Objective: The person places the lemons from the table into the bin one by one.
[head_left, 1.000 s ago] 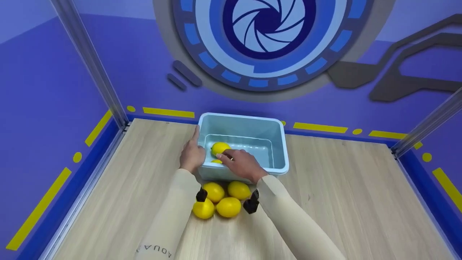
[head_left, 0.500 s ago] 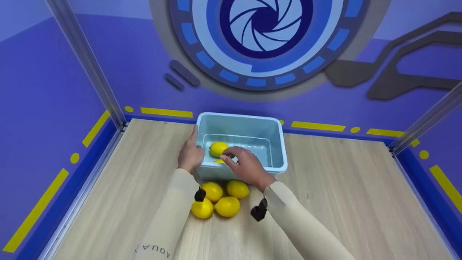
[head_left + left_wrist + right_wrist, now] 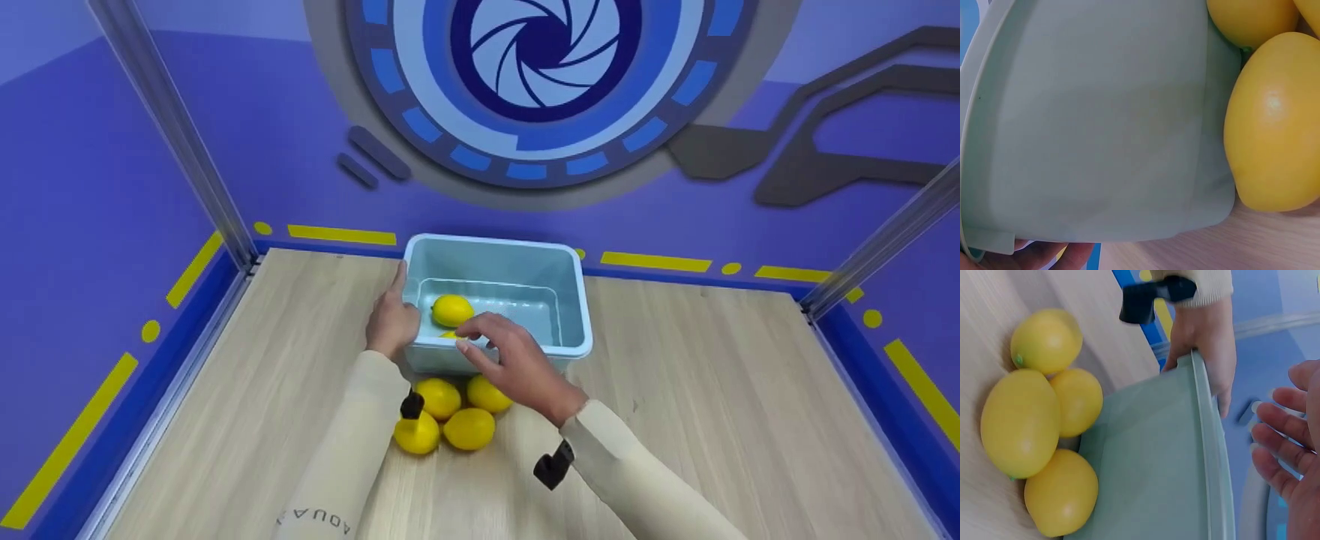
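Observation:
A light blue plastic bin (image 3: 495,259) stands against the back wall. Inside it lie two lemons, one lemon (image 3: 453,310) plainly visible and a second lemon (image 3: 450,335) mostly hidden by the front rim. My left hand (image 3: 391,324) grips the bin's left rim, its index finger stretched along the side. Over the front rim hovers my right hand (image 3: 521,367), fingers spread and loosely bent around nothing; the right wrist view shows its bare fingertips (image 3: 1275,430). Several more lemons (image 3: 469,429) sit clustered on the table before the bin, partly under the right hand.
The pale wooden table (image 3: 675,390) carries the bin and lemons. Blue printed panels (image 3: 82,225) enclose it at the back and sides, with metal posts (image 3: 180,135) at the corners. Black wrist devices (image 3: 553,465) sit on both sleeves.
My right hand has risen out of the bin and drawn back toward the front right, its fingers parting. The left hand keeps its place on the rim.

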